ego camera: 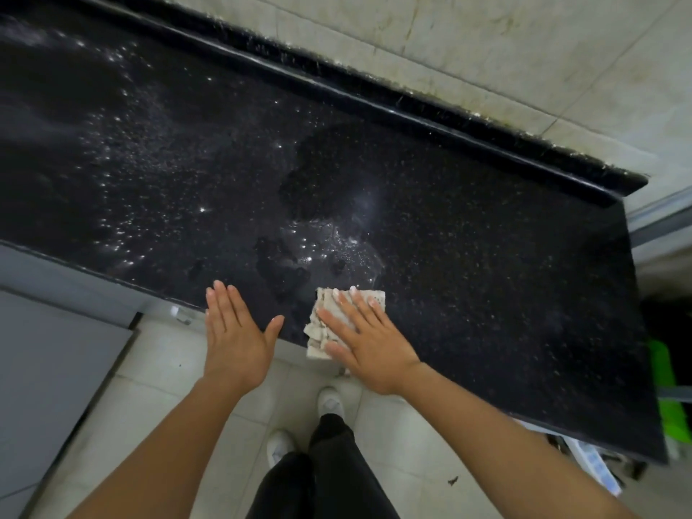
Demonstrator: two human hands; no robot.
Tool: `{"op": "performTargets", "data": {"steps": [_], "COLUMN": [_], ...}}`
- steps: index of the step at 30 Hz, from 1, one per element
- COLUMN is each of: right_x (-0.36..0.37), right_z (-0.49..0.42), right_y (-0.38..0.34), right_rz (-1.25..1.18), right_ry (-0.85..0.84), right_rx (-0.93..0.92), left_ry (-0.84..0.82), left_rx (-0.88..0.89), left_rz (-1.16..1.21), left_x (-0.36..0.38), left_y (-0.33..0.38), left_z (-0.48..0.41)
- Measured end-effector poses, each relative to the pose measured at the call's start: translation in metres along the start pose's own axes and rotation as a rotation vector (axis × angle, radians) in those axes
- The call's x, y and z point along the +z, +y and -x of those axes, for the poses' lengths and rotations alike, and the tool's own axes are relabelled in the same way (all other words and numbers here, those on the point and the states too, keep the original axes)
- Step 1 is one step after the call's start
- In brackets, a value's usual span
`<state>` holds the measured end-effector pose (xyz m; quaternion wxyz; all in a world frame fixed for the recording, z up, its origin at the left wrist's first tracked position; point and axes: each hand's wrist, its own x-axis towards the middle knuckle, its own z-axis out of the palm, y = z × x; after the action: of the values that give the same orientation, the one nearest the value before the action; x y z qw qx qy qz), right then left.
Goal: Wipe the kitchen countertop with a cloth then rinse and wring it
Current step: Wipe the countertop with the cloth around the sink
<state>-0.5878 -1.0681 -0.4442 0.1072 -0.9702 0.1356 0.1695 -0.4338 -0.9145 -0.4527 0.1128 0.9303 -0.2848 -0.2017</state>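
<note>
So the cloth (339,319) is a pale, crumpled beige rag sitting right at the near edge of the countertop (486,279), with its lower corner hanging just past that edge over the floor. The right hand (369,340) is pressed flat on top of it, fingers spread out and straight, palm down. It's not gripping or pinching anything, just pushing the rag against the stone, and the fingertips look a bit whitish.

The left hand (234,331) is wide open too, fingers together and thumb stuck out. It's empty, sitting at the near edge just left of the cloth, with the fingers over the counter and the palm over the floor. Can't tell if it actually touches the surface or floats above it.

The countertop itself is black speckled stone. There's a wet patch (329,249) with shiny droplets just beyond the cloth toward the middle, and more glinting droplets scattered off to the left side. A raised black lip runs along the far edge against the tiled wall (524,50), which looks pretty stained.

Below the near edge you can see the light tiled floor (157,406), dark trousers (322,473) and white shoes (329,400). Something bright green (668,391) pokes out past the counter's right end.
</note>
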Motion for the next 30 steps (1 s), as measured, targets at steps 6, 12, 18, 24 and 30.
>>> {"op": "performTargets", "data": {"steps": [6, 12, 18, 24, 30], "right_x": [-0.023, -0.055, -0.06, -0.037, -0.012], "right_z": [-0.041, -0.113, -0.131, -0.08, -0.034], "right_y": [0.056, 0.108, 0.101, 0.04, 0.019], "right_rz": [-0.047, -0.173, -0.243, -0.17, 0.007], "right_ry": [0.013, 0.069, 0.101, 0.064, -0.02], "right_rx": [0.149, 0.382, 0.456, 0.202, -0.178], "left_ry": [-0.04, -0.054, -0.069, -0.11, -0.098], "left_rx": [-0.025, -0.052, -0.043, -0.057, -0.055], "left_rz": [-0.003, -0.059, -0.103, -0.045, -0.051], "left_x": [-0.002, -0.002, -0.002, -0.007, -0.007], "left_y": [0.001, 0.002, 0.002, 0.005, 0.005], "left_z": [-0.001, -0.001, -0.001, -0.001, 0.001]}}
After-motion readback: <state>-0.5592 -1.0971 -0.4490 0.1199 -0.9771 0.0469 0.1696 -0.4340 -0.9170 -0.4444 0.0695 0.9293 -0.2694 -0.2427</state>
